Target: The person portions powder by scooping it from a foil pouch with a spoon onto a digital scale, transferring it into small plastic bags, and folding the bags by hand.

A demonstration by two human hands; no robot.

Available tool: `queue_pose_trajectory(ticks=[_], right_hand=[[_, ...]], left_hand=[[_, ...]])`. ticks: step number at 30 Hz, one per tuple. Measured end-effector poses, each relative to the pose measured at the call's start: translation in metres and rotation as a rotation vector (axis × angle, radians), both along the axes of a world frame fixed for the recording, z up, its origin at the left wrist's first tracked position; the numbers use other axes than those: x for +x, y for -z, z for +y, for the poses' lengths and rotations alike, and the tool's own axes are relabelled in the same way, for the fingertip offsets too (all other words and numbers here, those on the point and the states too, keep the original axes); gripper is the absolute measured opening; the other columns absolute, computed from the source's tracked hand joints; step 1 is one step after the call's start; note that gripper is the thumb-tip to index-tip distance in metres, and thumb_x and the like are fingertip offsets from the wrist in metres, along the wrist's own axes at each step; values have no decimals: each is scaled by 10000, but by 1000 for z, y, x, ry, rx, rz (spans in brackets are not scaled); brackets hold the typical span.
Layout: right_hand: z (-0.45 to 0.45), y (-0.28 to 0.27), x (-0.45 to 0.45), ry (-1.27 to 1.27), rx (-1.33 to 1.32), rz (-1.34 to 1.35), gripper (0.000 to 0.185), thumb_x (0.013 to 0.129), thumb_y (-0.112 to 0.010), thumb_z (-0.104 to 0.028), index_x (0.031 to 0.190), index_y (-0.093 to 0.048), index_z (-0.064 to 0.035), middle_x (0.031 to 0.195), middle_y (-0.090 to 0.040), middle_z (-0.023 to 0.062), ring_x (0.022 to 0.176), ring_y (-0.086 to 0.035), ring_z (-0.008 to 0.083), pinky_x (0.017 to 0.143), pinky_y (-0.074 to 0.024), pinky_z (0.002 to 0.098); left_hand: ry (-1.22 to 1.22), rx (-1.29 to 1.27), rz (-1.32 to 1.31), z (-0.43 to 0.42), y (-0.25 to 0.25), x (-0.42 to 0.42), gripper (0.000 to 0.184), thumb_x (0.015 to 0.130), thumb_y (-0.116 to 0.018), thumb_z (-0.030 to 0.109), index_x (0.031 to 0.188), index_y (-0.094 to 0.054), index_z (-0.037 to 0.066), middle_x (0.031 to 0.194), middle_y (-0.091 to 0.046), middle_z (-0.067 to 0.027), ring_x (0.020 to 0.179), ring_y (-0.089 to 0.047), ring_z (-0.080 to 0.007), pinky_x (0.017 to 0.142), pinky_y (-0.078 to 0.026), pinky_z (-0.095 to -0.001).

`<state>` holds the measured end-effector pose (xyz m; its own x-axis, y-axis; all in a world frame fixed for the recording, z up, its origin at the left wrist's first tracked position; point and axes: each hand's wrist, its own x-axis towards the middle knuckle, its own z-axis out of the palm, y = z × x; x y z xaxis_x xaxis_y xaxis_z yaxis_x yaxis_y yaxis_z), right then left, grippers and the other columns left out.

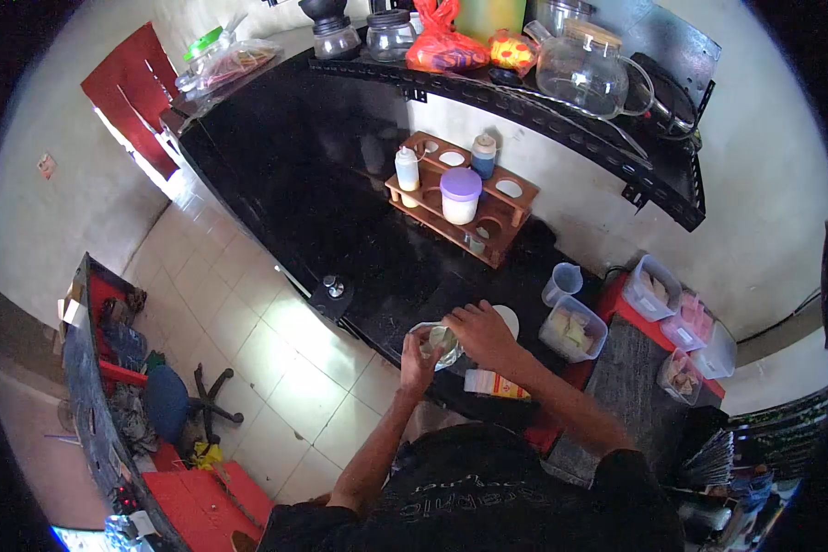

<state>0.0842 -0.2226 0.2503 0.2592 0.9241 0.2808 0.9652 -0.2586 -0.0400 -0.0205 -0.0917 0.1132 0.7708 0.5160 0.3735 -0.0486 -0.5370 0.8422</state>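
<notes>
foil-like container (pixel 442 340), silvery at the rim, is between both hands on the near side of the wooden rack (pixel 430 195), the reference for places here. left hand (pixel 419 361): thumb and fingers clamped around the container's side, on the person's side of the rack. right hand (pixel 474 329): fingers bent and close together at the opposite rim, on the same side of the rack; whether they pinch the rim or reach inside, cannot tell. whether the container rests on the black counter or is held just above it, cannot tell either. contents: something pale, too small to identify. step in hand, as judged: handling at the container's mouth, one hand steadying, the other working. next move, as judged, calls for a firm left grip, the opening kept upright, and small right-finger motions so nothing spills. nearer the person than the rack and to its right: white disc (pixel 507 320) partly behind the right hand, clear cup (pixel 563 283), and clear tub (pixel 573 328) with pale pieces in it. white-and-orange packet (pixel 497 384) is farther from the rack, just beside the right forearm. purple-lidded jar (pixel 460 195) stands in the rack itself, well apart from both hands.
</notes>
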Motion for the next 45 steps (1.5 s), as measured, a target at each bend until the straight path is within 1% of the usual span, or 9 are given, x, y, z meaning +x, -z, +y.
queue_pose_trajectory(ticks=[5, 7, 10, 16, 19, 24, 26, 31, 45], right_hand=[[-2, -16, 1, 78, 105, 243, 211, 812, -578, -149, 1009, -595, -77, 856, -616, 90, 819, -622, 286, 785, -458, 472], [-5, -31, -2, 197, 266, 596, 107, 815, -608, -60, 917, -641, -59, 778, -641, 62, 712, -635, 203, 633, -469, 336], [-10, -19, 7, 170, 461, 801, 121, 826, -615, -68, 941, -635, -37, 785, -659, 110, 618, -629, 219, 572, -487, 322], [-22, 15, 17, 362, 554, 1130, 73, 868, -596, -74, 924, -638, -55, 759, -660, 124, 631, -643, 190, 576, -492, 313], [-23, 34, 10, 380, 506, 713, 107, 831, -596, -39, 934, -622, -28, 762, -648, 126, 645, -630, 207, 600, -484, 317], [-15, 94, -10, 379, 242, 713, 114, 832, -605, -99, 934, -594, -49, 806, -645, 168, 724, -642, 338, 631, -490, 409], [-9, 94, -11, 339, 87, 348, 164, 835, -602, -146, 964, -559, -54, 889, -624, 159, 840, -612, 370, 739, -480, 459], [14, 25, -17, 158, 455, 734, 224, 800, -680, -206, 957, -611, -63, 890, -567, 139, 816, -585, 328, 706, -459, 432], [27, 52, -5, 59, 350, 301, 143, 805, -648, -192, 809, -611, -55, 878, -521, 104, 861, -552, 294, 704, -421, 440]], left_hand=[[-5, -73, -35, 2, -20, -1, 447, 764, -750, 104, 1138, -521, 16, 1033, -597, -165, 948, -605, -315, 830, -495, -398], [-7, -93, -64, 5, -26, -2, 437, 769, -746, 100, 1134, -522, 16, 1039, -600, -163, 956, -608, -309, 835, -494, -393], [-12, -136, -58, 5, -26, -2, 427, 771, -736, 86, 1134, -523, 16, 1057, -605, -161, 981, -610, -299, 849, -492, -385], [-70, -170, -33, 7, -13, -4, 394, 803, -733, 135, 1127, -543, 14, 1068, -636, -145, 969, -628, -238, 870, -485, -351], [-125, -308, -142, 12, -2, -4, 385, 814, -724, 130, 1136, -548, 13, 1055, -644, -127, 963, -622, -216, 872, -484, -347], [-129, -110, -108, 11, -42, -6, 407, 800, -738, 149, 1137, -551, 17, 1065, -638, -139, 965, -627, -236, 865, -486, -352], [-121, -29, -107, 15, -37, -3, 402, 791, -743, 156, 1121, -560, 16, 1064, -639, -145, 980, -632, -269, 859, -492, -357], [-91, -51, -40, 11, -17, -8, 427, 778, -752, 141, 1131, -546, 18, 1044, -615, -167, 959, -614, -315, 832, -492, -400], [-99, -128, 25, -7, -5, -5, 579, 745, -776, 142, 1217, -479, -15, 1123, -580, -214, 1022, -587, -366, 873, -483, -416]])
